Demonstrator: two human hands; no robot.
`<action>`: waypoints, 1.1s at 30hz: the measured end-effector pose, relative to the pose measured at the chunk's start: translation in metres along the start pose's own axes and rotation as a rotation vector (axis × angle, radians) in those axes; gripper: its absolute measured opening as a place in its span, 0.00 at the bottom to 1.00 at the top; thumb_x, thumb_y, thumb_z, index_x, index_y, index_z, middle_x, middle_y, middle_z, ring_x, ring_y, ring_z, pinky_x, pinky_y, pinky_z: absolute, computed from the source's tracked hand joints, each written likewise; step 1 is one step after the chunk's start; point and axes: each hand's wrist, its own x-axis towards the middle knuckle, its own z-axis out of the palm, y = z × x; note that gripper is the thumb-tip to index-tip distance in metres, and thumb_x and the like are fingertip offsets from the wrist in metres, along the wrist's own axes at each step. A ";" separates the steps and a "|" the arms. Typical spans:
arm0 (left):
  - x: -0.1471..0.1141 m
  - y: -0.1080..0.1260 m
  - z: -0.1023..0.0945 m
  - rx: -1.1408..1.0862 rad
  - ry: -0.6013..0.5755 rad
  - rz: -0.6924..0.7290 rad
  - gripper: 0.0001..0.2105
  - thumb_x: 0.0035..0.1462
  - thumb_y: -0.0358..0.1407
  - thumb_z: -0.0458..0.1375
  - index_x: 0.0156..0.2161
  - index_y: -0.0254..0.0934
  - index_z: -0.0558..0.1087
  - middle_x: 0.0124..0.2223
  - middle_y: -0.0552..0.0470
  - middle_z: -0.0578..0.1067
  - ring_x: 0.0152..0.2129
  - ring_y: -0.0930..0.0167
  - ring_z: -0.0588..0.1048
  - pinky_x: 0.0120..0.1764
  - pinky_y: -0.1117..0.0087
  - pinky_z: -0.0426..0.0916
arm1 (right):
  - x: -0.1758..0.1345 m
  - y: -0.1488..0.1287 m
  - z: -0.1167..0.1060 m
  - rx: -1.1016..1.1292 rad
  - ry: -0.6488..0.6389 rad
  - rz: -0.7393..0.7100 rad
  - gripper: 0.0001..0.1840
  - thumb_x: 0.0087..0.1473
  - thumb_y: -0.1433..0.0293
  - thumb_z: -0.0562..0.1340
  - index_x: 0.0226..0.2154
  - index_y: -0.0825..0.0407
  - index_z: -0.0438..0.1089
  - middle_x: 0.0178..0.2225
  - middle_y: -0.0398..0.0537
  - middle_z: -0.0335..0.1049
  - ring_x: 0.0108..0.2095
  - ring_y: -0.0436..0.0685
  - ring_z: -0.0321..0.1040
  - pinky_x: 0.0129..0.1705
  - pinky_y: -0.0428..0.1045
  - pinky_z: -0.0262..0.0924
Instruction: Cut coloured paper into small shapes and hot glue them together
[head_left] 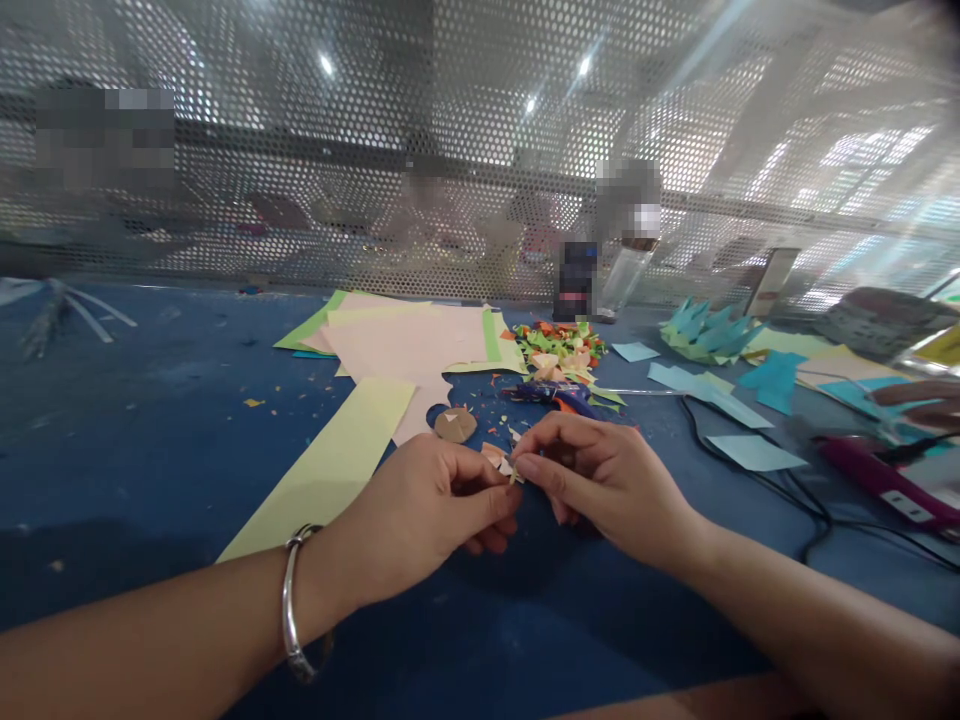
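My left hand [457, 490], a silver bangle on its wrist, and my right hand [592, 465] meet over the table. Thumb and fingers of both pinch a tiny piece of yellowish paper [514, 478] between them. Just behind the fingertips lie small peach and white paper scraps [495, 456]. A round brown disc [455, 425] rests beyond my left hand, near the cut edge of a pale pink sheet [405, 345]. Behind my right hand is a tool with blue and orange handles [551, 394], its kind unclear. A pale yellow paper strip [330, 460] runs beside my left forearm.
A heap of coloured paper clippings [559, 345] sits behind the tool. To the right are blue paper pieces [757, 453], a pointed folded-paper form [705, 335], black cables [814, 515], a magenta power strip [889, 490] and another person's hand [926, 405]. A perforated metal screen [360, 190] borders the back.
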 end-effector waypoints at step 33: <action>-0.004 0.008 -0.002 -0.072 0.195 0.202 0.08 0.61 0.39 0.62 0.35 0.37 0.78 0.31 0.54 0.76 0.29 0.72 0.75 0.35 0.72 0.67 | 0.002 0.003 -0.001 0.125 -0.012 0.066 0.16 0.56 0.57 0.69 0.34 0.51 0.68 0.22 0.35 0.62 0.17 0.44 0.61 0.18 0.40 0.56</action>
